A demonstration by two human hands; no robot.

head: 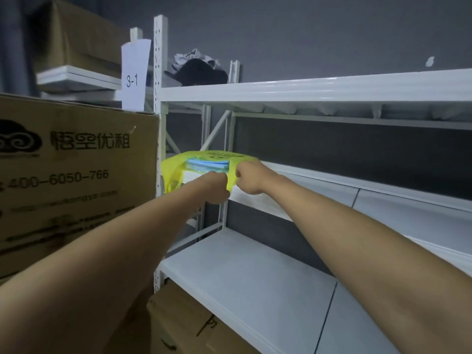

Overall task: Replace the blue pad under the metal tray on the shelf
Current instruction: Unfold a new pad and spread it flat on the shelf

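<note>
- Now our left hand [217,189] and right hand [249,178] both pinch the yellow bag [176,169] of blue pads [208,164] on the middle shelf [332,185].
- Pull too hard — the bag may rip, pads may fall.
- We see no metal tray.

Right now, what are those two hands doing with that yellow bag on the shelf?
A person is reaching out with both arms to a yellow plastic package that sits at the left end of a white shelf. The left hand and the right hand are both curled on its front edge, close together, as if pulling it open or toward them. Folded blue pads show through the package. No metal tray is in view.
</note>
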